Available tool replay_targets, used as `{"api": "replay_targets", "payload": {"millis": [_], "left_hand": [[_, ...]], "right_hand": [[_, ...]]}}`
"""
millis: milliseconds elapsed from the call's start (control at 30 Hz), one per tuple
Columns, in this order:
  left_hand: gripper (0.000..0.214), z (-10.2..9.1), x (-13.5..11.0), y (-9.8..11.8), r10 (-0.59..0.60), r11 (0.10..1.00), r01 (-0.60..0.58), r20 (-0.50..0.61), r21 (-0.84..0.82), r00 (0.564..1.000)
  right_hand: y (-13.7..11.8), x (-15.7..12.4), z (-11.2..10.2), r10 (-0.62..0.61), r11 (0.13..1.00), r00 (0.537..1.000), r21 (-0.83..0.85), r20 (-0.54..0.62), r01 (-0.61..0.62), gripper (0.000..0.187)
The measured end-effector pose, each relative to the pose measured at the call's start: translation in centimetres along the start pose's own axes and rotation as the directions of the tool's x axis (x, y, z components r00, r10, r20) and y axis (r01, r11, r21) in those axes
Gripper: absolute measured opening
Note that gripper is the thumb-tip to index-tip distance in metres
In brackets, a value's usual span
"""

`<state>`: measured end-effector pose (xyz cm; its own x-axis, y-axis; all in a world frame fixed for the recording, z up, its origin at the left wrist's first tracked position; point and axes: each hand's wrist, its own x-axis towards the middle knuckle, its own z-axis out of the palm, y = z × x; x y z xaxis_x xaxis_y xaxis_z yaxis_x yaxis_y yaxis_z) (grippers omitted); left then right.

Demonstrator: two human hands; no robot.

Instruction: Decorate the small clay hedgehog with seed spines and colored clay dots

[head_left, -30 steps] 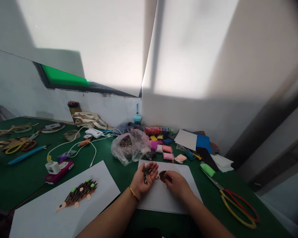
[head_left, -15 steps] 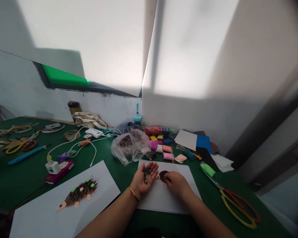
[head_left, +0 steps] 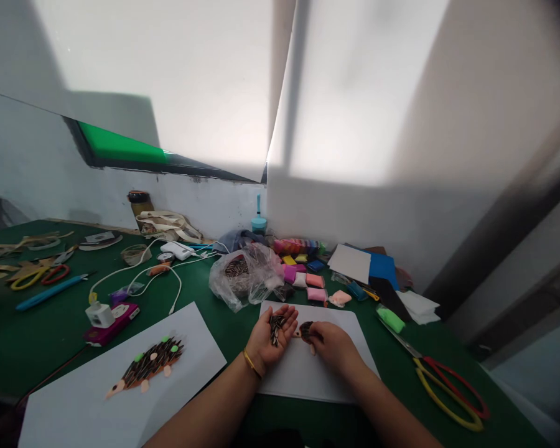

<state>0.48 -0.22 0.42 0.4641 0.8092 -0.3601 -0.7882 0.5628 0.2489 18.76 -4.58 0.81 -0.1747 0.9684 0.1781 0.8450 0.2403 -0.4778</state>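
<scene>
My left hand [head_left: 268, 339] lies palm up over a white sheet [head_left: 303, 373], cupping several striped sunflower seeds [head_left: 275, 326]. My right hand [head_left: 333, 345] rests on the same sheet with its fingertips pinched at a small clay shape studded with seeds [head_left: 306, 328]. What the fingertips hold is too small to make out. A gold bangle sits on my left wrist.
A finished seed hedgehog [head_left: 147, 364] lies on another white sheet at the left. A plastic bag of seeds [head_left: 242, 274], coloured clay packets [head_left: 303, 270], yellow-red scissors [head_left: 448, 389], a pink device with white charger [head_left: 107, 320], cables and paper scraps cover the green table [head_left: 37, 342].
My right hand's fingers shifted slightly over the small seed shape. My left hand stays put.
</scene>
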Motion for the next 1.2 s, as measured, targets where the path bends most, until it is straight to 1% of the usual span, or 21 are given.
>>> {"api": "replay_targets", "payload": {"millis": [300, 567, 700, 767, 833, 900, 967, 1033, 1200], "left_hand": [[0.028, 0.0, -0.1, 0.0, -0.003, 1.000, 0.003, 0.007, -0.003, 1.000], [0.027, -0.3, 0.3, 0.0, 0.007, 1.000, -0.007, 0.004, 0.004, 1.000], [0.027, -0.4, 0.3, 0.0, 0.024, 1.000, -0.024, 0.011, 0.002, 1.000], [0.026, -0.4, 0.3, 0.2, 0.047, 0.999, -0.047, -0.004, -0.003, 0.999], [0.026, -0.5, 0.4, 0.3, 0.073, 0.997, -0.073, -0.021, -0.010, 0.997], [0.026, -0.5, 0.5, 0.5, 0.098, 0.995, -0.099, -0.029, -0.017, 0.995], [0.026, -0.6, 0.6, 0.7, 0.120, 0.993, -0.120, -0.028, -0.021, 0.992], [0.025, -0.7, 0.7, 0.7, 0.131, 0.991, -0.132, -0.025, -0.025, 0.991], [0.024, -0.8, 0.7, 0.8, 0.111, 0.993, -0.112, -0.015, -0.035, 0.994]], "right_hand": [[-0.1, 0.0, 0.0, -0.007, 0.999, 0.999, 0.049, -0.036, 0.009, 0.015], [-0.4, 0.1, 0.2, -0.016, 1.000, 1.000, -0.007, -0.024, 0.016, 0.017], [0.0, 0.0, 0.1, 0.006, 1.000, 1.000, 0.014, -0.029, -0.005, 0.015], [0.3, -0.1, -0.2, 0.030, 0.999, 0.998, 0.038, -0.052, -0.028, 0.013], [0.4, -0.4, -0.6, 0.016, 0.999, 0.996, 0.048, -0.090, -0.012, 0.016], [0.2, -0.6, -0.9, -0.058, 0.998, 0.992, 0.016, -0.110, 0.060, 0.022], [-0.4, -0.7, -1.0, -0.144, 0.989, 0.986, -0.055, -0.088, 0.139, 0.026], [-1.2, -0.8, -0.8, -0.193, 0.974, 0.980, -0.132, -0.057, 0.184, 0.026], [-2.9, -0.4, -0.1, -0.183, 0.952, 0.983, -0.250, -0.003, 0.176, 0.029]]}}
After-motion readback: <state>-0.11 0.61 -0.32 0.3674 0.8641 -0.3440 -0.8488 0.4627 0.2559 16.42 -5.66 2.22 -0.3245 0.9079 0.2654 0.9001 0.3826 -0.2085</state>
